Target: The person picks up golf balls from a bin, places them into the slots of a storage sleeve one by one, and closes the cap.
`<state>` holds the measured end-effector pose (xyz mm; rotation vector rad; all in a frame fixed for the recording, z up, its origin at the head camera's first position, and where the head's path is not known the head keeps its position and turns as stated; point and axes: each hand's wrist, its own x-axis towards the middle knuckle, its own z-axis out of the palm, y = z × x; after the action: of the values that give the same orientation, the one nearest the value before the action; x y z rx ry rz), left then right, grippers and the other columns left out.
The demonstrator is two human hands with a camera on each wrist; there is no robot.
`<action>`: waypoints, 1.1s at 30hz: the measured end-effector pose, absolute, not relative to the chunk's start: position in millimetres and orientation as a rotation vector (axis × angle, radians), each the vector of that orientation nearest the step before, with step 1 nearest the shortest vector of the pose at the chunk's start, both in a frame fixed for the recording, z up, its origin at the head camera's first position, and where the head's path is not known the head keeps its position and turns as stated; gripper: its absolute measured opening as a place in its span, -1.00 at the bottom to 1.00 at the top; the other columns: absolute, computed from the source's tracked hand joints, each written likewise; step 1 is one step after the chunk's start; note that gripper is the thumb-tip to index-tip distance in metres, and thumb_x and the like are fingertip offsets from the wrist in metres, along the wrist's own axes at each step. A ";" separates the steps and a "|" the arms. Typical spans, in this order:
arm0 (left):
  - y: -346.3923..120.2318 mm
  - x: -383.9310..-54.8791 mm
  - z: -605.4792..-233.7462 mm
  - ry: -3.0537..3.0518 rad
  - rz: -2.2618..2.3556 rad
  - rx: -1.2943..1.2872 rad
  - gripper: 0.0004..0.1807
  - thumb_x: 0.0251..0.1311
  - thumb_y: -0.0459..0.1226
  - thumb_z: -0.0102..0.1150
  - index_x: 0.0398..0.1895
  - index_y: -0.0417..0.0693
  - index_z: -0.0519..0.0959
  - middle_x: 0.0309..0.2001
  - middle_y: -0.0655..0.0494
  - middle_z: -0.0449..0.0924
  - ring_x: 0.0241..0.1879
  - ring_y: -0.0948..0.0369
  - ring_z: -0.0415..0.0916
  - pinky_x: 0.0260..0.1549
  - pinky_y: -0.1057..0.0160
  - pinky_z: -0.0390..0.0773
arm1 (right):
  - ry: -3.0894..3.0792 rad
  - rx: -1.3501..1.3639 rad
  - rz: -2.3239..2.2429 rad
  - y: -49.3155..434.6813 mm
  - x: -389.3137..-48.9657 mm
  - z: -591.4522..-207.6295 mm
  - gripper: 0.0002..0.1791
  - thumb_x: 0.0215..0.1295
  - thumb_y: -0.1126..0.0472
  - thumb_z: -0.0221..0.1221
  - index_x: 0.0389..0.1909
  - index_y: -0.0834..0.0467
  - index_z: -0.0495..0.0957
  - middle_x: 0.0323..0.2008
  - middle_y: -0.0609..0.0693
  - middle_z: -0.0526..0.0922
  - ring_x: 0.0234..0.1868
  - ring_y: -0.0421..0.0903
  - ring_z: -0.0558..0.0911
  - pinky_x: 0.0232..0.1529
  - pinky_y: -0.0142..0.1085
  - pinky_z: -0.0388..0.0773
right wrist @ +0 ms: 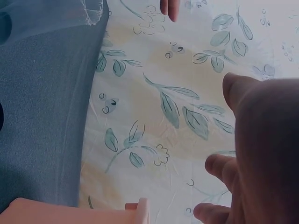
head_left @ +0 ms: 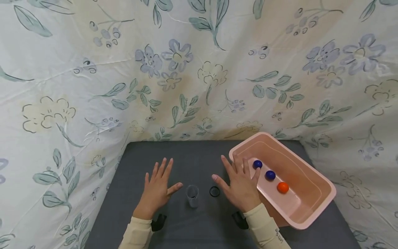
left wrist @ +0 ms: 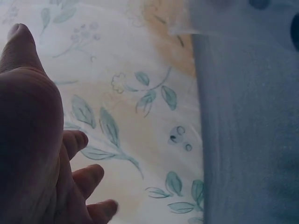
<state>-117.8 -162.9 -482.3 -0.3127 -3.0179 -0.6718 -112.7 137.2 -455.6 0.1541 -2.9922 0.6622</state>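
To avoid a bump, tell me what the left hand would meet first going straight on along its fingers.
Probably the floral cloth behind the dark table; the way there from the left hand looks free, though depth is hard to judge.

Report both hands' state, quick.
Left hand: open, fingers spread, holding nothing.
Right hand: open, fingers spread, holding nothing.

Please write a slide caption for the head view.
The open left hand and right hand flank a clear cup and black ring; a pink tub holds three balls.
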 end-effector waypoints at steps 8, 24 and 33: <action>-165.8 -119.8 -496.9 -3.028 -1.166 -0.394 0.01 0.43 0.10 0.18 0.72 0.11 -0.20 0.69 -0.11 -0.16 0.64 -0.20 -0.08 0.47 -0.38 0.15 | -2.958 0.158 0.686 140.5 -111.1 -449.4 -0.14 0.42 -0.44 0.06 0.62 -0.15 0.19 0.64 0.13 0.11 0.61 0.31 0.13 0.44 0.58 -0.31; -158.6 -116.2 -542.8 -3.048 -1.358 -0.361 0.02 0.21 0.02 0.43 0.67 0.23 0.09 0.63 -0.01 0.15 0.56 -0.14 0.21 0.46 -0.35 0.21 | -2.912 0.118 0.630 158.2 -113.6 -440.7 -0.25 0.47 -0.27 0.15 0.53 0.00 0.29 0.50 0.20 0.36 0.51 0.29 0.32 0.41 0.57 -0.06; -155.4 -116.3 -561.7 -3.034 -1.409 -0.423 0.00 0.21 0.04 0.44 0.66 0.19 0.12 0.62 -0.03 0.15 0.56 -0.17 0.19 0.45 -0.38 0.20 | -2.917 0.113 0.529 185.5 -118.7 -424.9 -0.31 0.53 -0.29 0.03 0.48 0.05 0.37 0.50 0.24 0.35 0.50 0.30 0.30 0.37 0.61 -0.06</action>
<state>-116.3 -155.4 -561.7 -0.4228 -3.0338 -1.4094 -118.7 185.5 -424.9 0.1128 -2.9168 0.5292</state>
